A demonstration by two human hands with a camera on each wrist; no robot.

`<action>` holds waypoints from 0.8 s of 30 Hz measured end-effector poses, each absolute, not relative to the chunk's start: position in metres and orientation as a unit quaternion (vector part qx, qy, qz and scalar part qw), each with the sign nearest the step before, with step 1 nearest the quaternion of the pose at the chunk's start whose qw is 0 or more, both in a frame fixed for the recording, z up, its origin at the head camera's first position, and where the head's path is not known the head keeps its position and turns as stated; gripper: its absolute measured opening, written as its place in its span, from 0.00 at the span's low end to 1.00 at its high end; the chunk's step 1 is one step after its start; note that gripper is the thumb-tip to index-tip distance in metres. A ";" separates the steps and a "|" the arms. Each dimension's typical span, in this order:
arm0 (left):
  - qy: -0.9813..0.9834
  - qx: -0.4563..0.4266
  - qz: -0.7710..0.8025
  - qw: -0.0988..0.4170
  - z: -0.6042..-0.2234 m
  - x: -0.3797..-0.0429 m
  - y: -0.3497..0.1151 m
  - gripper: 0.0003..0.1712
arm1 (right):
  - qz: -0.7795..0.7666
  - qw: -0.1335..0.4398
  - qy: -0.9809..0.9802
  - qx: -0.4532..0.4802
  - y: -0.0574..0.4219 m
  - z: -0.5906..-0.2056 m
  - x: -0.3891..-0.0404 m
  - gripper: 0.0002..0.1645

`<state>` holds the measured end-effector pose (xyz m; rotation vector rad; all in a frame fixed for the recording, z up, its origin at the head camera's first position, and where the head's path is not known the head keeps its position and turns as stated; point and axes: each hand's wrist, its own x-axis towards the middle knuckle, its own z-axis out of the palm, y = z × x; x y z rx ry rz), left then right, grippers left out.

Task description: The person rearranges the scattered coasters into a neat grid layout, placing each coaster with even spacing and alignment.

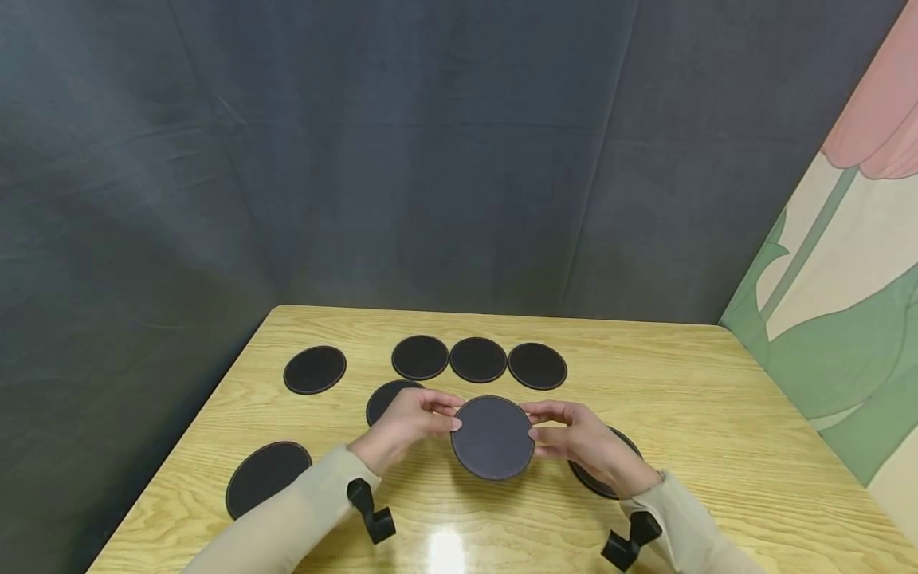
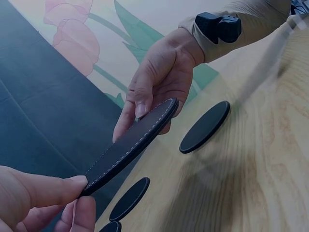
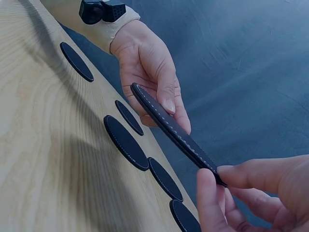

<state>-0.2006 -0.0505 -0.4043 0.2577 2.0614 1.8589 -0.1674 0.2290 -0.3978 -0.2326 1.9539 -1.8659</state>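
Note:
Both hands hold one round black coaster (image 1: 493,438) with pale stitching round its rim, raised above the table. My left hand (image 1: 412,418) pinches its left edge between thumb and fingers. At the opposite edge, my right hand (image 1: 579,437) grips it the same way. The wrist views show the coaster (image 2: 133,140) tilted, its stitched face (image 3: 166,116) seen nearly edge-on. Behind the left hand lies a partly hidden coaster (image 1: 387,397). Another coaster (image 1: 624,442) is partly covered by the right hand and wrist.
Three coasters lie in a row toward the back: left (image 1: 420,356), middle (image 1: 478,359) and right (image 1: 537,366). Further left are a back coaster (image 1: 314,369) and a front coaster (image 1: 265,477). A dark curtain (image 1: 430,159) hangs behind the wooden table (image 1: 717,446); a painted wall (image 1: 846,319) borders its right.

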 end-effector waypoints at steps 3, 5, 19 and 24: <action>0.722 0.076 0.664 0.178 -0.402 -0.203 -0.051 0.20 | -0.670 0.210 0.706 -0.087 0.228 -0.396 -0.171 0.34; 0.719 0.067 0.668 0.180 -0.401 -0.205 -0.051 0.20 | -0.670 0.209 0.707 -0.086 0.227 -0.395 -0.174 0.33; 0.753 0.052 0.638 0.153 -0.398 -0.227 -0.053 0.16 | -0.676 0.186 0.708 -0.085 0.220 -0.395 -0.195 0.30; 0.752 0.044 0.640 0.154 -0.398 -0.233 -0.054 0.16 | -0.683 0.185 0.702 -0.079 0.216 -0.396 -0.202 0.30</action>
